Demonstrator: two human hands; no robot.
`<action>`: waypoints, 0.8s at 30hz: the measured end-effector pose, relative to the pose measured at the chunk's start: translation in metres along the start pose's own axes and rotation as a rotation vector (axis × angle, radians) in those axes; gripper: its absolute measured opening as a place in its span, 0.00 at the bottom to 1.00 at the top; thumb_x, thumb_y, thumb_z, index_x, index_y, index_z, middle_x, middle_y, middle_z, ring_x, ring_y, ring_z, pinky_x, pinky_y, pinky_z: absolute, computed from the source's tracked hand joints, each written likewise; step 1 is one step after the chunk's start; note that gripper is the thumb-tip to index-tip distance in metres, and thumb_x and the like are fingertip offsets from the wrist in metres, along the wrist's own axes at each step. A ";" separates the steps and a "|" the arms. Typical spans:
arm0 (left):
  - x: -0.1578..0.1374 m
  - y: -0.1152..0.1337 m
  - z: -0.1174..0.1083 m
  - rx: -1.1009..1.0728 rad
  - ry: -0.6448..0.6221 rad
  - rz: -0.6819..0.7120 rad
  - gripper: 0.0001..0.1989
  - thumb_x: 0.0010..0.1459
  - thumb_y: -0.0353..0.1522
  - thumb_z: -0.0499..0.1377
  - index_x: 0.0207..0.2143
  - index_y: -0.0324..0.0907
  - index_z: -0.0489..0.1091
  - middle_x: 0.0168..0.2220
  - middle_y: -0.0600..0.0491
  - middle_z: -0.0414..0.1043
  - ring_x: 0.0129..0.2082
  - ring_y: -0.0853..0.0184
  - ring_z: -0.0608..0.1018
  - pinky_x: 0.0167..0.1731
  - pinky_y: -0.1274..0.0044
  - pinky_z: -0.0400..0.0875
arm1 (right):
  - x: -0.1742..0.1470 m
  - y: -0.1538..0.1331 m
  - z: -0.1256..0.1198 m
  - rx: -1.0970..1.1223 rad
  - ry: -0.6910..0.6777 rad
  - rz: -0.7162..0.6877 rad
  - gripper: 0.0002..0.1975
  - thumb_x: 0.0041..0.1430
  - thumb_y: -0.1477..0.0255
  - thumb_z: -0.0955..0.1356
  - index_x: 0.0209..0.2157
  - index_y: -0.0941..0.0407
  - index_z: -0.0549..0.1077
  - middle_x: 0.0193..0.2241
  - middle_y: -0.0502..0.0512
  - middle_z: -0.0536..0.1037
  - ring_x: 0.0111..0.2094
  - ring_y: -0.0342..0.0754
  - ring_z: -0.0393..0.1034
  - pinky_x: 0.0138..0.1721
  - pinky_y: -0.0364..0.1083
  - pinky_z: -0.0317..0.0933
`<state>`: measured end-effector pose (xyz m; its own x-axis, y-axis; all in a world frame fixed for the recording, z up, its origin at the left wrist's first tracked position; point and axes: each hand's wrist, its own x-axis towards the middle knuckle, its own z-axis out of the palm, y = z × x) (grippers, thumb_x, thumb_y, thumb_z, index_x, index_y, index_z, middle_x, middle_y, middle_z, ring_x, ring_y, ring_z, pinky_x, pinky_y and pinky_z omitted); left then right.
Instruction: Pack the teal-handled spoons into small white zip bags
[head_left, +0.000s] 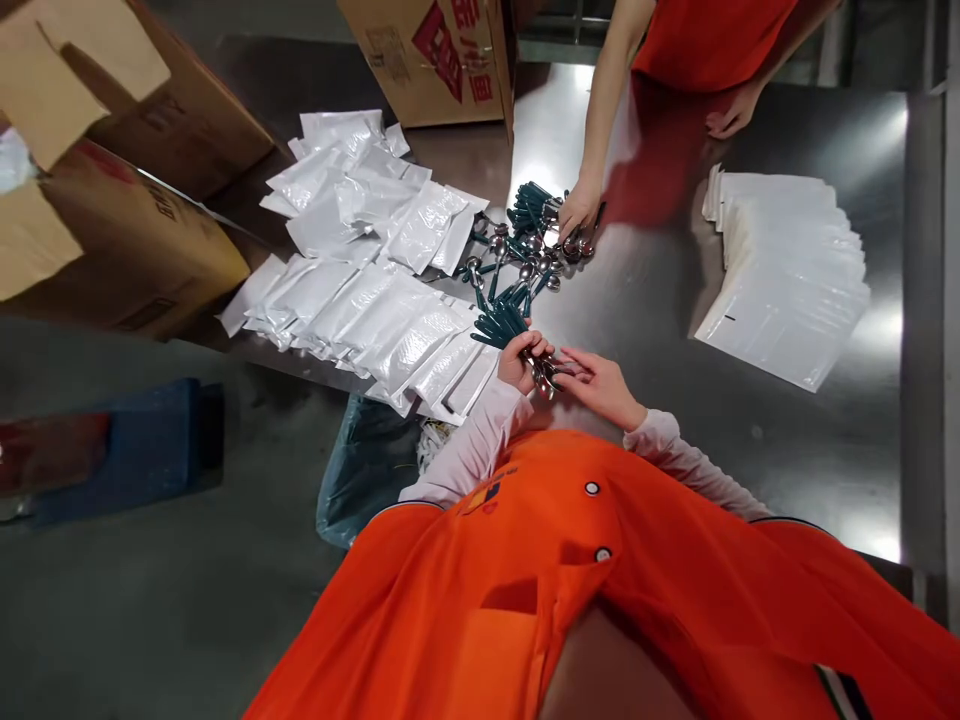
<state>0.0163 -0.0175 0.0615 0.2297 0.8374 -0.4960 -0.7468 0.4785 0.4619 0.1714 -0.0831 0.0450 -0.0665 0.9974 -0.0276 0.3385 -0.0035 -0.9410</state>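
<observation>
Just in front of the orange apron, my left hand is closed around a bunch of spoons with dark green handles. Their handles fan out to the upper left, and their shiny metal bowls show below the fist. My right hand comes in from the right, its thumb and fingers closed at the bowl end of a spoon beside that bunch. More green-handled spoons lie in a loose pile beyond my hands. Across the table, a co-worker's hand rests among the spoons on the pile's far side.
Filled white packets are heaped left of the spoons. A fanned stack of flat white bags lies right on the metal table. Cardboard boxes stand at the back and left. A bin with a bluish liner stands below the table edge.
</observation>
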 end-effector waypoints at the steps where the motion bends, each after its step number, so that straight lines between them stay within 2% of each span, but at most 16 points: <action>1: 0.000 0.001 -0.002 -0.021 -0.043 0.007 0.03 0.61 0.27 0.59 0.34 0.42 0.71 0.22 0.61 0.53 0.19 0.76 0.62 0.32 0.78 0.70 | -0.001 0.000 -0.001 0.114 -0.001 0.091 0.27 0.60 0.52 0.72 0.53 0.55 0.78 0.47 0.62 0.82 0.40 0.54 0.79 0.43 0.54 0.76; 3: 0.001 0.004 -0.004 -0.053 -0.106 0.022 0.04 0.63 0.27 0.58 0.35 0.42 0.71 0.21 0.61 0.50 0.17 0.76 0.59 0.27 0.80 0.66 | -0.002 0.000 -0.002 0.261 0.002 0.178 0.30 0.58 0.47 0.72 0.51 0.56 0.79 0.46 0.62 0.82 0.37 0.52 0.78 0.41 0.53 0.76; 4: 0.000 0.004 -0.003 -0.053 -0.116 0.024 0.04 0.64 0.27 0.57 0.35 0.42 0.71 0.21 0.61 0.49 0.17 0.77 0.58 0.26 0.80 0.65 | -0.002 0.000 -0.003 0.277 0.002 0.157 0.30 0.56 0.47 0.73 0.49 0.55 0.80 0.45 0.61 0.81 0.37 0.52 0.78 0.41 0.53 0.76; 7: -0.001 0.004 0.000 -0.052 -0.129 0.019 0.06 0.65 0.26 0.55 0.35 0.41 0.71 0.20 0.61 0.47 0.17 0.77 0.56 0.26 0.80 0.64 | -0.002 -0.005 -0.005 0.151 0.022 -0.053 0.23 0.55 0.50 0.75 0.43 0.54 0.82 0.46 0.60 0.80 0.39 0.50 0.75 0.43 0.52 0.74; 10: -0.003 0.003 0.003 -0.052 -0.118 0.009 0.06 0.65 0.26 0.55 0.34 0.41 0.69 0.20 0.62 0.46 0.17 0.77 0.56 0.26 0.81 0.64 | -0.003 -0.010 -0.007 -0.056 0.004 -0.269 0.17 0.58 0.53 0.74 0.38 0.52 0.83 0.41 0.60 0.79 0.41 0.52 0.74 0.46 0.55 0.72; 12: -0.004 0.003 0.004 -0.032 -0.088 0.001 0.06 0.64 0.26 0.56 0.33 0.41 0.68 0.20 0.62 0.46 0.17 0.77 0.56 0.27 0.80 0.66 | -0.005 -0.014 -0.007 -0.121 0.004 -0.309 0.16 0.60 0.54 0.72 0.37 0.52 0.82 0.37 0.59 0.79 0.42 0.53 0.74 0.49 0.56 0.70; 14: -0.005 0.005 0.004 -0.011 -0.066 -0.002 0.06 0.65 0.27 0.56 0.32 0.42 0.67 0.21 0.61 0.48 0.18 0.76 0.60 0.30 0.79 0.69 | -0.008 -0.019 -0.004 -0.039 0.042 -0.176 0.18 0.62 0.53 0.70 0.39 0.53 0.79 0.33 0.57 0.79 0.36 0.51 0.73 0.44 0.54 0.70; 16: -0.006 0.008 0.003 -0.014 -0.082 0.008 0.07 0.66 0.28 0.55 0.32 0.42 0.65 0.22 0.60 0.53 0.21 0.75 0.65 0.34 0.78 0.73 | -0.010 -0.024 -0.001 0.181 0.020 0.081 0.23 0.59 0.49 0.71 0.44 0.53 0.74 0.30 0.54 0.78 0.29 0.47 0.70 0.34 0.49 0.68; 18: -0.007 0.010 0.003 -0.037 -0.121 0.008 0.08 0.66 0.28 0.55 0.31 0.42 0.64 0.23 0.59 0.55 0.21 0.75 0.66 0.32 0.79 0.72 | -0.009 -0.028 0.001 0.383 -0.118 0.326 0.30 0.51 0.45 0.73 0.44 0.54 0.70 0.26 0.51 0.77 0.23 0.44 0.66 0.25 0.45 0.61; 19: -0.007 0.011 0.003 -0.045 -0.136 -0.003 0.09 0.66 0.28 0.54 0.30 0.42 0.64 0.22 0.59 0.54 0.19 0.76 0.64 0.28 0.80 0.70 | -0.009 -0.029 0.001 0.417 -0.201 0.405 0.31 0.48 0.44 0.74 0.41 0.54 0.69 0.24 0.50 0.76 0.21 0.43 0.64 0.23 0.43 0.58; 20: -0.008 0.012 0.003 -0.047 -0.145 -0.019 0.09 0.66 0.27 0.54 0.30 0.42 0.63 0.22 0.60 0.52 0.17 0.76 0.60 0.24 0.81 0.66 | -0.007 -0.030 0.000 0.398 -0.245 0.447 0.32 0.46 0.43 0.75 0.38 0.55 0.69 0.22 0.49 0.75 0.20 0.42 0.62 0.22 0.42 0.56; 21: -0.008 0.012 0.004 -0.044 -0.149 -0.035 0.11 0.67 0.27 0.53 0.29 0.42 0.63 0.21 0.60 0.50 0.16 0.77 0.57 0.21 0.82 0.62 | -0.006 -0.030 0.000 0.350 -0.230 0.458 0.32 0.44 0.43 0.75 0.35 0.55 0.69 0.20 0.48 0.72 0.20 0.41 0.61 0.22 0.42 0.54; 24: -0.007 0.013 0.008 -0.023 -0.133 -0.016 0.15 0.68 0.26 0.48 0.26 0.41 0.59 0.20 0.60 0.48 0.14 0.77 0.54 0.18 0.81 0.57 | -0.005 -0.027 -0.002 0.256 0.030 0.410 0.32 0.43 0.41 0.75 0.30 0.56 0.70 0.20 0.46 0.69 0.22 0.40 0.59 0.24 0.41 0.55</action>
<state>0.0103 -0.0154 0.0771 0.3214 0.8580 -0.4007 -0.7562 0.4872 0.4367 0.1639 -0.0881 0.0714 0.0527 0.9119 -0.4070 0.0892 -0.4102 -0.9076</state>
